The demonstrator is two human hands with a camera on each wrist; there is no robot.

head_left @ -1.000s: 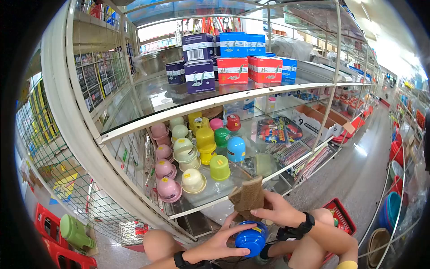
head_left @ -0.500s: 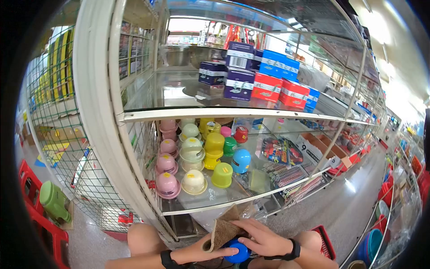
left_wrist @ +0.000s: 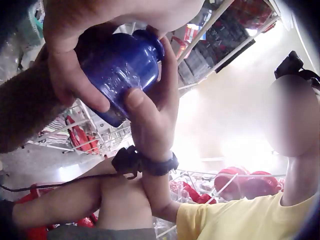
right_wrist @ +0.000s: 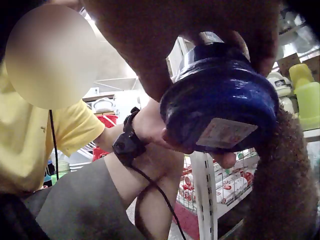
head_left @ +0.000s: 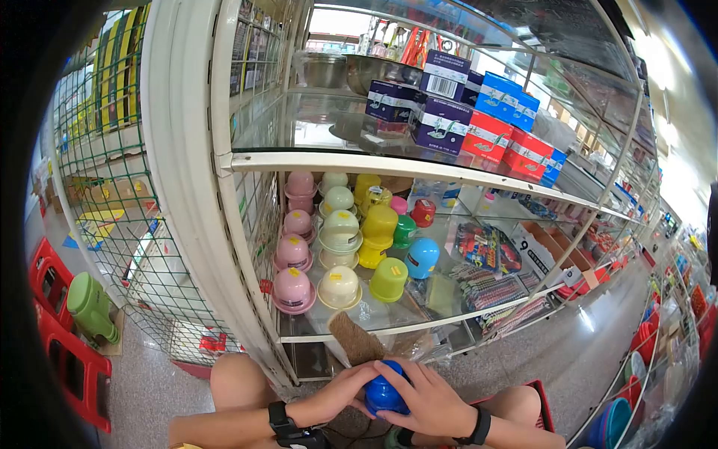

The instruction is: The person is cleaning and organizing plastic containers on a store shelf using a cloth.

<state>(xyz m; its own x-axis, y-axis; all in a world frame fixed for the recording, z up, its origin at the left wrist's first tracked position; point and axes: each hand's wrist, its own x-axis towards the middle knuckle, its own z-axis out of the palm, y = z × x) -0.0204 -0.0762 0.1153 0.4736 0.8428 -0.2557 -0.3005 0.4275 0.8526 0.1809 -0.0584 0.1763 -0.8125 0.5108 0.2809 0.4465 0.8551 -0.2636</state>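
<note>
A shiny blue container (head_left: 385, 391) is held between both hands in front of the person's lap. The left hand (head_left: 338, 394) grips its left side, and the right hand (head_left: 434, 400) curls over its top and right side. A brown fuzzy cloth (head_left: 353, 338) sticks up beyond the left fingers, toward the shelf. In the left wrist view, fingers and thumbs wrap the blue container (left_wrist: 122, 70). The right wrist view shows a pale label on the blue container (right_wrist: 220, 110), with the brown cloth (right_wrist: 280, 185) beside it.
A glass shelf holds pink cups (head_left: 293, 290), a lime cup (head_left: 389, 280) and a light blue cup (head_left: 422, 258). Boxes (head_left: 441, 123) stand on the shelf above. Red stools (head_left: 78, 367) are at lower left; a red basket (head_left: 540, 396) is by the right knee.
The brown cloth has moved from above the blue container to beyond the left hand. The right hand has left the cloth and closed around the container. The head view has shifted.
</note>
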